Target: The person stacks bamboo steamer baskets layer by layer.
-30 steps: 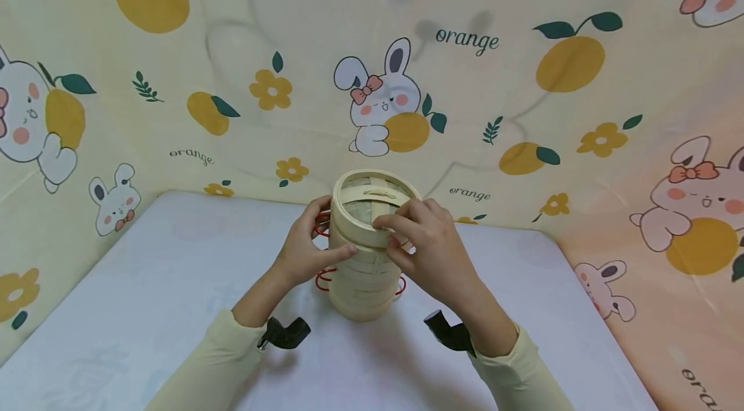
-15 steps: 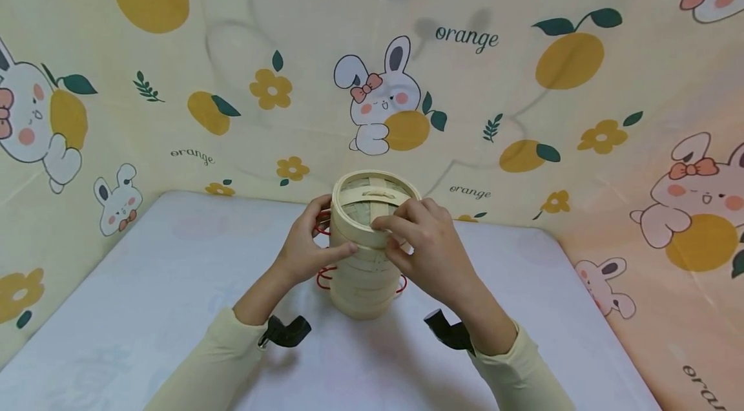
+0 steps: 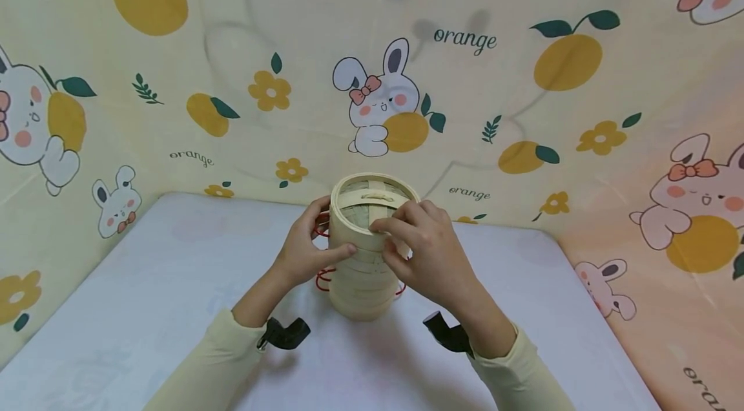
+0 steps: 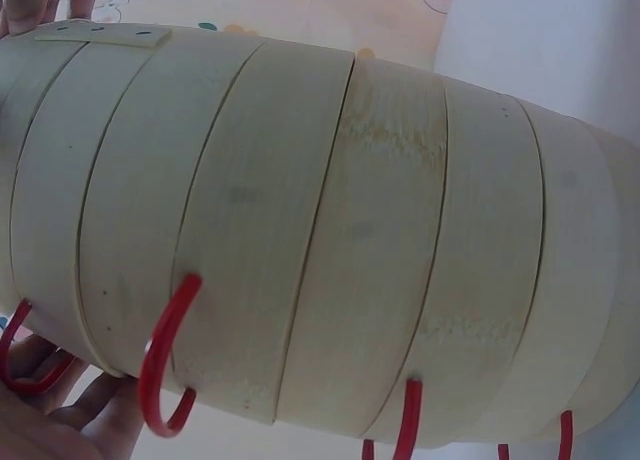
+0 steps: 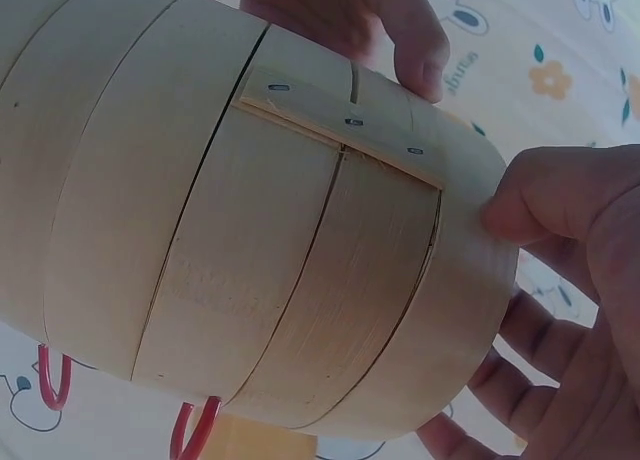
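A tall stack of bamboo steamer baskets [image 3: 360, 295] stands upright on the table, topped by a woven lid [image 3: 356, 213] with a strap handle. Red loops [image 4: 165, 355] stick out from its sides. My left hand [image 3: 305, 249] grips the upper left side, thumb in front and fingers round behind. At the right of the lid, my right hand [image 3: 430, 249] pinches the rim, index fingertip over the top edge and thumb on the outer band. In the right wrist view a stapled bamboo strip [image 5: 345, 125] runs down the side close to that thumb. The inside of the steamer is hidden.
The table [image 3: 174, 282] has a white cover. Behind it hangs a cream backdrop [image 3: 325, 4] printed with rabbits and oranges. Black wrist mounts [image 3: 286, 333] jut inward from both sleeves, in front of the steamer.
Both hands keep their places on the steamer. The right thumb has shifted slightly left and down; otherwise only a slight sway of the head view shows.
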`<act>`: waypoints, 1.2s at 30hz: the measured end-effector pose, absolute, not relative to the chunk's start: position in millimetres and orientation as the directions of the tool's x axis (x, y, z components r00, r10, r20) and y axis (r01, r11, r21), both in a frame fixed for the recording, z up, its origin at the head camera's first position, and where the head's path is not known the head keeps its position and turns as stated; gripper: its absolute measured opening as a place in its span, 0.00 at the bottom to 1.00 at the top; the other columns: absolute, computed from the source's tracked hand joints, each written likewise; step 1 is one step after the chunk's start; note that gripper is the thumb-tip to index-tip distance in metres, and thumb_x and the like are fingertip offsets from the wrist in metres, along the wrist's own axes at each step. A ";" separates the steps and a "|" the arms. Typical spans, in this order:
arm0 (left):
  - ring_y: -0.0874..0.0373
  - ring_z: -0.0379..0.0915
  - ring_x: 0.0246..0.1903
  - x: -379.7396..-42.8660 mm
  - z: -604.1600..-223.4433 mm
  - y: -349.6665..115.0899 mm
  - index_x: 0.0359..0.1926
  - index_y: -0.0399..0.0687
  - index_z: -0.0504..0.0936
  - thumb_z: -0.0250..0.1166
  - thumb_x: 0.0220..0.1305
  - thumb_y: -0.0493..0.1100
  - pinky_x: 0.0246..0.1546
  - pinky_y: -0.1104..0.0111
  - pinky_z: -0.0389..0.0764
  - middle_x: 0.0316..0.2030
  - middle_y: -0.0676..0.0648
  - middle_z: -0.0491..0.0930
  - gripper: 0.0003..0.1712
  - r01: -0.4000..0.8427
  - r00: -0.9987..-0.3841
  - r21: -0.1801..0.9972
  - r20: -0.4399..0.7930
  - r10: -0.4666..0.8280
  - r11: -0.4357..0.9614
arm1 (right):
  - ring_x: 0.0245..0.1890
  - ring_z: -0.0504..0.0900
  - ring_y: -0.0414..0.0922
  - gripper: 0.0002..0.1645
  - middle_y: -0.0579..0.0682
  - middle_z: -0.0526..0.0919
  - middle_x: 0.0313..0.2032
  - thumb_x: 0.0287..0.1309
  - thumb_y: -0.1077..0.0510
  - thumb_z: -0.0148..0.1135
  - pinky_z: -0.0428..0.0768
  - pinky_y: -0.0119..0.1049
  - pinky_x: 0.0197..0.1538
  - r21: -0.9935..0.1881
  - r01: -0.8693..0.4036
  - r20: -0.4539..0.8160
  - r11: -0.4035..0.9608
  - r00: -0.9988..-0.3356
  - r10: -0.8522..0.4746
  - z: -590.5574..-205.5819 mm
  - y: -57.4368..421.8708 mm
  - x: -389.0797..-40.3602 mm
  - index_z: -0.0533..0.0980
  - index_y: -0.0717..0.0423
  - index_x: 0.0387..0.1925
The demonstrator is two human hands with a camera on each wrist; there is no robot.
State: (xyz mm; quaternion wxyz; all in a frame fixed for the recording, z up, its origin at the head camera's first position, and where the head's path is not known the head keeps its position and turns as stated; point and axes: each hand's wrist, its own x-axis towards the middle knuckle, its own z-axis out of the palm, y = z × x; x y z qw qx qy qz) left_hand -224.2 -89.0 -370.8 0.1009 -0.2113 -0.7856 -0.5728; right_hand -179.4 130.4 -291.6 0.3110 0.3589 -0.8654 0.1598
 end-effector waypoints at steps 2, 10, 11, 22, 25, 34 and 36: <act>0.49 0.69 0.60 -224.2 -370.8 -88.8 0.69 0.52 0.61 0.74 0.49 0.54 0.58 0.50 0.73 0.63 0.47 0.70 0.49 0.451 -0.888 0.856 0.404 0.219 0.253 | 0.33 0.68 0.43 0.15 0.45 0.75 0.31 0.45 0.63 0.66 0.67 0.41 0.39 -0.053 -0.719 0.653 0.693 -0.550 -0.521 -291.7 130.6 -179.1 0.84 0.45 0.37; 0.48 0.69 0.60 -224.2 -370.9 -89.4 0.69 0.51 0.61 0.74 0.49 0.54 0.58 0.51 0.74 0.63 0.47 0.70 0.49 0.454 -0.887 0.856 0.405 0.223 0.249 | 0.33 0.69 0.43 0.15 0.45 0.76 0.31 0.45 0.63 0.67 0.68 0.42 0.39 -0.060 -0.721 0.651 0.691 -0.553 -0.520 -292.7 131.3 -178.8 0.84 0.45 0.37; 0.48 0.69 0.61 -224.3 -370.9 -89.5 0.69 0.51 0.61 0.74 0.49 0.53 0.58 0.51 0.74 0.63 0.47 0.70 0.49 0.452 -0.887 0.856 0.403 0.224 0.251 | 0.33 0.69 0.43 0.15 0.45 0.76 0.31 0.45 0.63 0.67 0.68 0.42 0.40 -0.060 -0.721 0.650 0.691 -0.553 -0.520 -292.8 131.4 -178.9 0.84 0.45 0.37; 0.48 0.69 0.60 -224.4 -371.0 -88.5 0.69 0.52 0.61 0.75 0.48 0.52 0.58 0.52 0.74 0.63 0.46 0.70 0.49 0.469 -0.878 0.849 0.418 0.234 0.243 | 0.35 0.70 0.43 0.15 0.44 0.76 0.31 0.46 0.61 0.63 0.69 0.42 0.41 -0.054 -0.735 0.660 0.676 -0.534 -0.529 -294.5 134.7 -180.3 0.84 0.45 0.38; 0.48 0.69 0.60 -223.1 -370.3 -88.6 0.69 0.52 0.61 0.75 0.48 0.53 0.58 0.52 0.74 0.63 0.46 0.70 0.49 0.474 -0.875 0.846 0.421 0.237 0.247 | 0.37 0.72 0.44 0.15 0.45 0.78 0.33 0.46 0.59 0.62 0.70 0.44 0.43 -0.062 -0.747 0.681 0.662 -0.517 -0.519 -295.2 137.8 -181.0 0.84 0.46 0.39; 0.51 0.68 0.62 -223.6 -367.8 -91.9 0.69 0.53 0.62 0.75 0.47 0.51 0.60 0.51 0.72 0.63 0.49 0.71 0.49 0.513 -0.855 0.818 0.461 0.239 0.261 | 0.41 0.75 0.47 0.18 0.48 0.80 0.37 0.45 0.57 0.58 0.73 0.42 0.42 -0.090 -0.757 0.757 0.647 -0.474 -0.450 -293.1 147.0 -185.4 0.83 0.49 0.41; 0.52 0.68 0.63 -223.9 -366.5 -94.1 0.70 0.52 0.61 0.75 0.47 0.49 0.62 0.51 0.70 0.63 0.49 0.70 0.50 0.529 -0.846 0.806 0.475 0.243 0.265 | 0.42 0.76 0.47 0.18 0.48 0.81 0.38 0.45 0.57 0.59 0.74 0.43 0.44 -0.094 -0.759 0.776 0.644 -0.462 -0.430 -292.6 149.6 -187.3 0.83 0.50 0.41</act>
